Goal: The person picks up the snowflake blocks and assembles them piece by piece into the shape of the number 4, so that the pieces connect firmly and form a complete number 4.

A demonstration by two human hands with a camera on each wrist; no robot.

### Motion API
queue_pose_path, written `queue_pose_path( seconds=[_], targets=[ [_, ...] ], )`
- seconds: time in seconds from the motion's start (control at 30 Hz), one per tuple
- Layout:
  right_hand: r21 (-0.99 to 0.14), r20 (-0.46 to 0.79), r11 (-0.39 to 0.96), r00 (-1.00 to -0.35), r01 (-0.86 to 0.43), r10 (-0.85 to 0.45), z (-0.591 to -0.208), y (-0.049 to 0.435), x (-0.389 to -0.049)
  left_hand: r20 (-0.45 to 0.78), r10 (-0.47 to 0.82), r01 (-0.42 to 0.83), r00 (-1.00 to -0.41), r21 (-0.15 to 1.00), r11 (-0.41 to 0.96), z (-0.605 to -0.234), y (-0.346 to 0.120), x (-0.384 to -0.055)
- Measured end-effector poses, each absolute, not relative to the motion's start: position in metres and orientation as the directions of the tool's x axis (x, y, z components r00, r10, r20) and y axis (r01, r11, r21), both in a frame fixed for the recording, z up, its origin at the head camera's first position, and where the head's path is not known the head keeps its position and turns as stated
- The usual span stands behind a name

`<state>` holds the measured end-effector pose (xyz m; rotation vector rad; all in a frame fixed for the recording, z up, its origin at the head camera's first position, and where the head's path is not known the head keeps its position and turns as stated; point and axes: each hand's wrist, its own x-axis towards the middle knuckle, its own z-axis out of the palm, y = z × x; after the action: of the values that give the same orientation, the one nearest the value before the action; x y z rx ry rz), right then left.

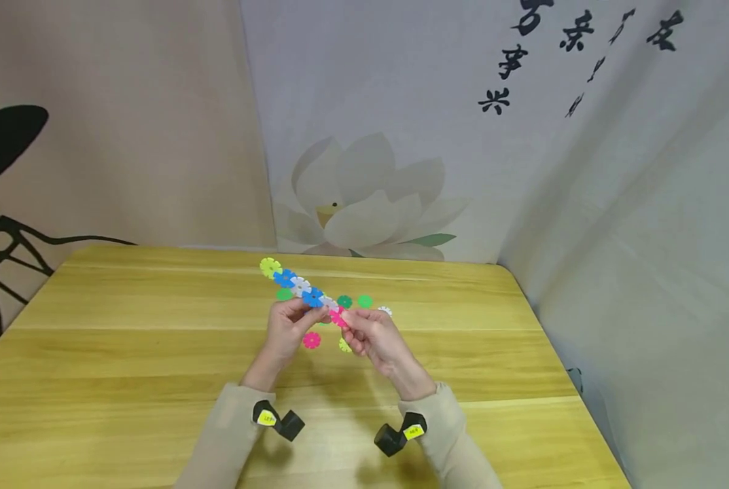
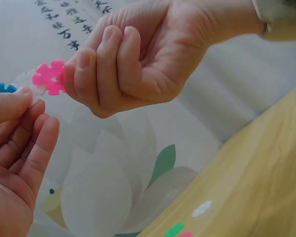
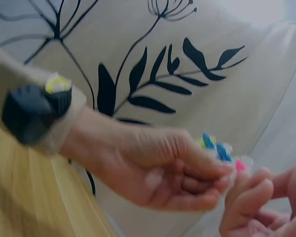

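A chain of interlocked plastic snowflake discs (image 1: 300,286) is held above the table, slanting up to the far left. Its discs run from yellow-green through alternating blue and white to a pink snowflake disc (image 2: 50,78) at the near right end. My left hand (image 1: 287,331) pinches the chain at the white snowflake disc (image 2: 25,80) beside the pink one. With thumb and fingers, my right hand (image 1: 379,339) pinches the pink disc, its other fingers curled in. Pink and white discs touch or overlap; how far they are slotted together I cannot tell.
Several loose discs lie on the wooden table (image 1: 126,367) behind and under the hands, among them a pink disc (image 1: 312,340), a light green disc (image 1: 365,301) and a white disc (image 1: 385,311). Printed curtains (image 1: 388,102) hang behind the table and along its right side.
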<state>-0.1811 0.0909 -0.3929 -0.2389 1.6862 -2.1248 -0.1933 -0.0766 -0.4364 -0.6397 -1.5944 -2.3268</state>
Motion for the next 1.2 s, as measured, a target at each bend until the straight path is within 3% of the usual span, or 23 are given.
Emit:
queue_pose_path(
  seconds=[0.2, 0.33, 0.5, 0.67, 0.77, 1.0, 1.2],
  targets=[
    [-0.973, -0.092, -0.157, -0.911, 0.168, -0.401, -0.398, 0.097, -0.195, 0.425, -0.036, 0.408, -0.905, 0.837, -0.366, -0.437, -0.076, -0.195],
    [-0.987, -0.088, -0.106, -0.956, 0.122, -0.279, -0.408, 0.105, -0.209, 0.39, -0.093, 0.395, -0.916, 0.838, -0.376, -0.437, -0.077, -0.196],
    [-0.995, -0.058, 0.085, -0.997, 0.053, -0.056, -0.436, 0.118, -0.234, 0.386, -0.127, 0.404, -0.914, 0.829, -0.386, -0.437, -0.079, -0.197],
    [-0.946, 0.002, 0.325, -0.998, 0.019, 0.064, -0.467, 0.133, -0.255, 0.39, -0.141, 0.413, -0.91, 0.824, -0.386, -0.438, -0.081, -0.197],
    [-0.906, 0.011, 0.422, -0.997, 0.025, 0.083, -0.48, 0.14, -0.262, 0.385, -0.146, 0.411, -0.911, 0.827, -0.384, -0.438, -0.081, -0.197],
    [-0.865, -0.049, 0.496, -0.996, 0.076, 0.068, -0.491, 0.148, -0.27, 0.346, -0.161, 0.382, -0.924, 0.84, -0.385, -0.44, -0.082, -0.197],
    [-0.793, -0.001, 0.609, -0.999, 0.029, 0.046, -0.497, 0.15, -0.274, 0.346, -0.166, 0.384, -0.923, 0.839, -0.386, -0.442, -0.083, -0.198]
  ],
)
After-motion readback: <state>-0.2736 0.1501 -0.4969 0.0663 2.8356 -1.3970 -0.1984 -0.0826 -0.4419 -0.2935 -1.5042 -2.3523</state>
